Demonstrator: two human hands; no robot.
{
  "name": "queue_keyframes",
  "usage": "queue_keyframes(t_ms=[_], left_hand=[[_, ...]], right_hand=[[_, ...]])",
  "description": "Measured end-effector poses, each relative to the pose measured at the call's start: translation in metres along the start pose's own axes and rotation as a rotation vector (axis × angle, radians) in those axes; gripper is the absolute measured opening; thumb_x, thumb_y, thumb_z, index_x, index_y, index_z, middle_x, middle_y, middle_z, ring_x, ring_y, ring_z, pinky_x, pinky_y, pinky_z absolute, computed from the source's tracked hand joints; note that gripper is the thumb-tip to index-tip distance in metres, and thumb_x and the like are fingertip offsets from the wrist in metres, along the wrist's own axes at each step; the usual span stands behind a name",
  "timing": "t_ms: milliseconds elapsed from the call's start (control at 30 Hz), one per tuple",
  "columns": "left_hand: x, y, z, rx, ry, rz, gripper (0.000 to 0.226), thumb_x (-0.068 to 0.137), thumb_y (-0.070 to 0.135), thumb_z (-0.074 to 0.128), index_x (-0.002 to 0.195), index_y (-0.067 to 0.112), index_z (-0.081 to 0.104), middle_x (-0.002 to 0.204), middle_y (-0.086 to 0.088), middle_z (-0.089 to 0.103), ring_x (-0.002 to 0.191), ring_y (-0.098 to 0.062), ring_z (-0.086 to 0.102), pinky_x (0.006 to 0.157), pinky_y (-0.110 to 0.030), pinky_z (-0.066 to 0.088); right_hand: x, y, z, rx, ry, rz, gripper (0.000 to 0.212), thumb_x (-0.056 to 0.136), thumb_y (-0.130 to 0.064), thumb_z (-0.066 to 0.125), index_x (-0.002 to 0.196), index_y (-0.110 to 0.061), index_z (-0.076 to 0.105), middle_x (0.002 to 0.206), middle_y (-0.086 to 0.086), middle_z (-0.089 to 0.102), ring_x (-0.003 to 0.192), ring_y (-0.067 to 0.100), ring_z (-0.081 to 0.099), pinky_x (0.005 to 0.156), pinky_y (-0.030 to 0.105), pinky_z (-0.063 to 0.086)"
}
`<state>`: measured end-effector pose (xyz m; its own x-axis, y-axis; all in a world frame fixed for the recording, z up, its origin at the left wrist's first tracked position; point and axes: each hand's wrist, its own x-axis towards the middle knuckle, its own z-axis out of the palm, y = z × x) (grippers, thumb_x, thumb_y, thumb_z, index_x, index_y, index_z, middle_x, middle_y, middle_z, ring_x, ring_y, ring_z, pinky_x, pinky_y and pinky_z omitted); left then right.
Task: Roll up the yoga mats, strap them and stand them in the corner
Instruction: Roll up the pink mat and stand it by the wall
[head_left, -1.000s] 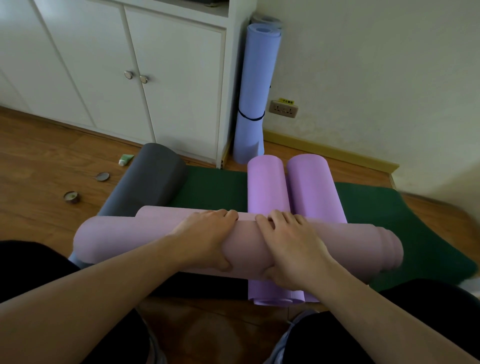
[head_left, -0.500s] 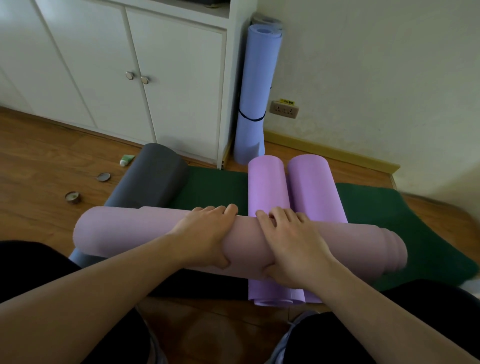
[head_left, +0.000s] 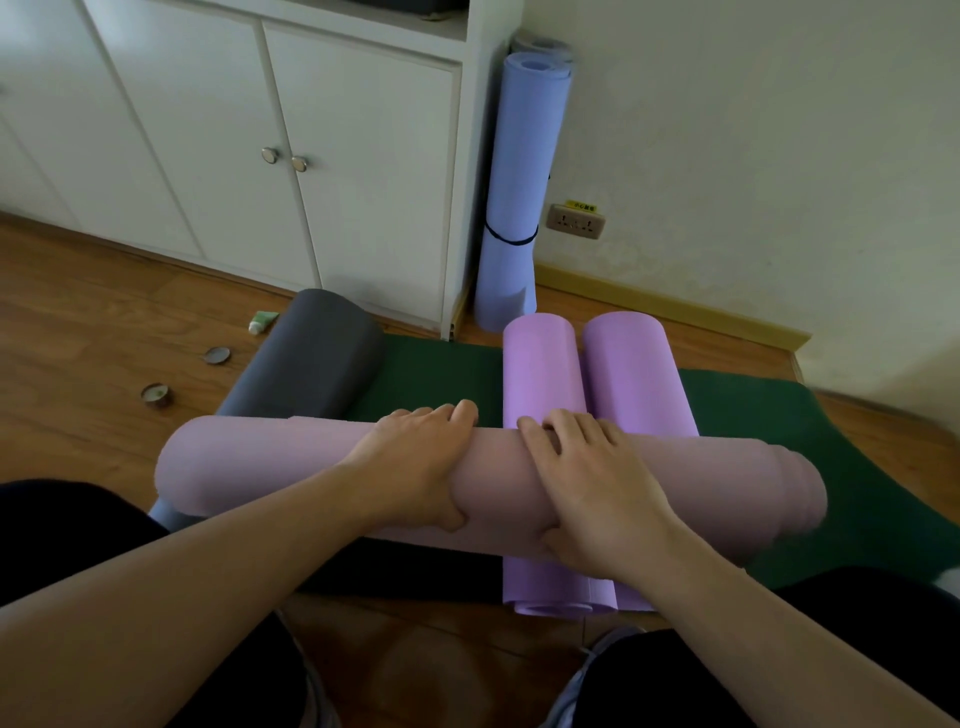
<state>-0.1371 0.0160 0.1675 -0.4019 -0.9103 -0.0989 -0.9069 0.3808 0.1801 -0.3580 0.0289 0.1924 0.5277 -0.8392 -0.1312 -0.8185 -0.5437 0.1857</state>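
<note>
Pink rolled mat (head_left: 270, 467), both hands gripping

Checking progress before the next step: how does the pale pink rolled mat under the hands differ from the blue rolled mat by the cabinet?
The pale pink rolled foam mat lies flat across the other mats; the blue rolled foam mat stands upright in the corner. The blue one has a dark strap around it; none shows on the pink one. The left hand and right hand grip the pink one; the blue one is untouched. Both are rolled.
</note>
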Motion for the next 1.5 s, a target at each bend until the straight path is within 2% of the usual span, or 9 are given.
queue_keyframes(t_ms=[233, 433, 533, 700, 833, 967, 1067, 1233, 1500], left_hand=[[-0.002, -0.001, 0.006, 0.088, 0.055, 0.031, 0.108, 0.062, 0.068, 0.081, 0.150, 0.026, 0.034, 0.140, 0.005, 0.047, 0.124, -0.019, 0.050, 0.110, -0.036, 0.045], [0.001, -0.002, -0.003, 0.022, 0.084, 0.014, 0.085, 0.064, 0.060, 0.082, 0.130, 0.027, 0.041, 0.122, 0.008, 0.059, 0.108, -0.016, 0.058, 0.099, -0.035, 0.050], [0.000, -0.001, -0.005, -0.018, 0.079, 0.007, 0.081, 0.063, 0.063, 0.080, 0.127, 0.031, 0.042, 0.119, 0.010, 0.060, 0.105, -0.014, 0.059, 0.096, -0.033, 0.050], [-0.006, 0.003, 0.003, 0.112, 0.082, 0.016, 0.115, 0.064, 0.067, 0.082, 0.155, 0.023, 0.026, 0.149, 0.002, 0.039, 0.134, -0.022, 0.043, 0.116, -0.038, 0.039], [-0.003, 0.002, 0.007, 0.173, 0.104, 0.043, 0.104, 0.064, 0.062, 0.085, 0.145, 0.022, 0.034, 0.138, 0.003, 0.049, 0.122, -0.022, 0.051, 0.106, -0.040, 0.047], [-0.001, -0.003, -0.002, 0.076, 0.121, 0.035, 0.086, 0.063, 0.059, 0.082, 0.133, 0.028, 0.042, 0.126, 0.008, 0.056, 0.111, -0.017, 0.056, 0.098, -0.038, 0.052], [-0.001, -0.002, -0.002, 0.011, 0.089, 0.026, 0.087, 0.064, 0.063, 0.080, 0.135, 0.032, 0.040, 0.127, 0.011, 0.057, 0.110, -0.014, 0.057, 0.100, -0.035, 0.051], [-0.005, -0.001, 0.005, 0.092, 0.075, 0.032, 0.109, 0.067, 0.068, 0.081, 0.153, 0.028, 0.029, 0.148, 0.005, 0.044, 0.133, -0.019, 0.046, 0.117, -0.038, 0.039], [-0.001, -0.003, -0.001, 0.037, 0.113, 0.039, 0.092, 0.063, 0.058, 0.081, 0.139, 0.029, 0.037, 0.127, 0.008, 0.057, 0.111, -0.016, 0.059, 0.099, -0.036, 0.050]], right_hand=[[0.000, 0.009, -0.006, 0.165, 0.059, 0.044, 0.084, 0.074, -0.053, 0.071, 0.148, -0.026, 0.043, 0.128, 0.000, 0.059, 0.111, 0.024, 0.061, 0.096, 0.039, 0.050], [0.000, 0.005, -0.001, 0.043, 0.045, 0.015, 0.104, 0.075, -0.056, 0.074, 0.160, -0.019, 0.027, 0.140, 0.008, 0.051, 0.124, 0.030, 0.053, 0.111, 0.043, 0.045], [0.001, 0.003, 0.001, -0.002, 0.058, 0.049, 0.100, 0.072, -0.050, 0.080, 0.156, -0.015, 0.036, 0.132, 0.011, 0.054, 0.115, 0.032, 0.057, 0.100, 0.043, 0.049], [0.001, 0.006, -0.005, 0.121, 0.062, 0.069, 0.084, 0.072, -0.052, 0.074, 0.146, -0.023, 0.045, 0.125, 0.002, 0.064, 0.109, 0.026, 0.063, 0.096, 0.041, 0.053], [-0.001, 0.004, -0.004, 0.168, 0.054, 0.050, 0.086, 0.074, -0.058, 0.071, 0.148, -0.026, 0.041, 0.127, 0.000, 0.064, 0.111, 0.024, 0.063, 0.097, 0.038, 0.054], [-0.001, 0.001, -0.001, 0.030, 0.048, 0.050, 0.103, 0.071, -0.053, 0.079, 0.156, -0.016, 0.036, 0.135, 0.012, 0.054, 0.118, 0.033, 0.057, 0.104, 0.044, 0.051], [0.001, 0.001, 0.001, 0.011, 0.047, 0.059, 0.101, 0.070, -0.048, 0.081, 0.154, -0.016, 0.035, 0.129, 0.011, 0.054, 0.112, 0.031, 0.058, 0.099, 0.042, 0.050], [0.001, 0.004, -0.004, 0.085, 0.060, 0.050, 0.088, 0.071, -0.050, 0.076, 0.148, -0.022, 0.043, 0.123, 0.004, 0.062, 0.106, 0.027, 0.062, 0.096, 0.042, 0.053], [0.001, 0.000, 0.002, 0.011, 0.087, 0.043, 0.111, 0.063, -0.054, 0.085, 0.156, -0.014, 0.038, 0.132, 0.013, 0.055, 0.115, 0.034, 0.057, 0.103, 0.047, 0.051]])
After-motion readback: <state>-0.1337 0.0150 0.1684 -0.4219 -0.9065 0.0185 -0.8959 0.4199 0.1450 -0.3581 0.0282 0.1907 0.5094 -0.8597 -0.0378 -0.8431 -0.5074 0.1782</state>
